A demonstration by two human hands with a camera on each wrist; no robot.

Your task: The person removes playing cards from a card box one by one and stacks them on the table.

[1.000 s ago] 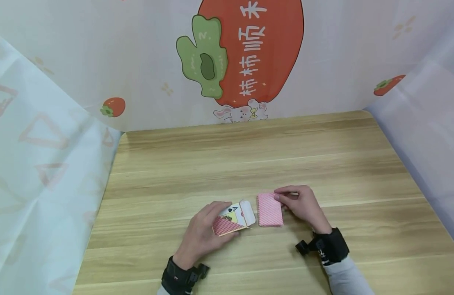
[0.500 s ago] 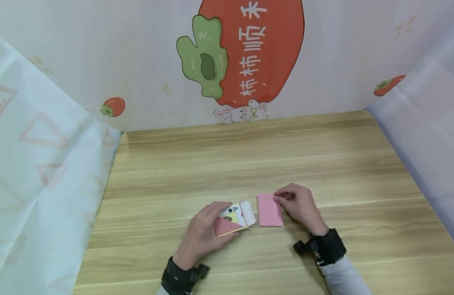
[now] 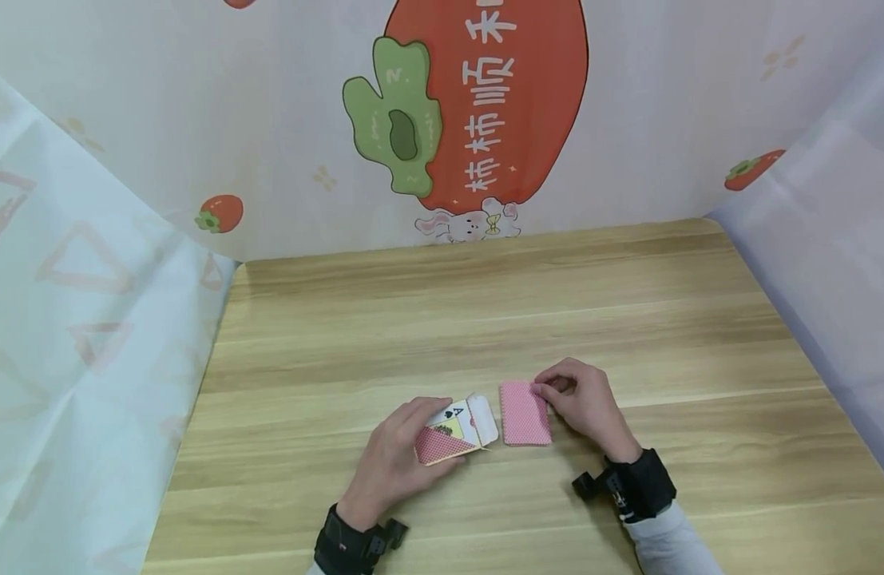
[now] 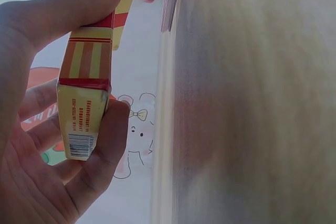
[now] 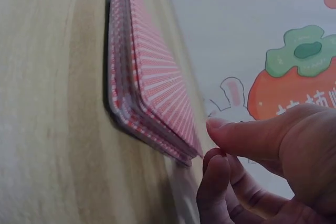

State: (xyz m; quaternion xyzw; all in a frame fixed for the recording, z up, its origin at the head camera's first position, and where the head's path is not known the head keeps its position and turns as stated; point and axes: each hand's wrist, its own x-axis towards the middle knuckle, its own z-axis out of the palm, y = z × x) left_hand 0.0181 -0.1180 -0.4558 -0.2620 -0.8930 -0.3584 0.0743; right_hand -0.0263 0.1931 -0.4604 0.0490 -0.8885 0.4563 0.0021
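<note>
My left hand [image 3: 394, 451] grips a red-and-yellow playing card box [image 3: 445, 439]. Its white end flap [image 3: 485, 419] stands open, and an ace shows in its front. In the left wrist view the box's barcode end [image 4: 81, 121] faces the camera between thumb and fingers. Just right of the box, a stack of playing cards [image 3: 524, 415] lies with its red patterned backs up. My right hand [image 3: 581, 399] is at the stack's far right corner, thumb and forefinger pinching there. In the right wrist view the top card's corner [image 5: 198, 154] reaches those fingertips.
The stack lies on a wood-grain table [image 3: 355, 311]. Behind it hangs a white cloth [image 3: 291, 120] with a large persimmon print, and more cloth flanks both sides. Each wrist wears a black camera strap [image 3: 641, 483].
My right hand has shifted slightly left, and its forefinger has curled in toward the thumb at the stack's corner. The left hand and the box stay in place.
</note>
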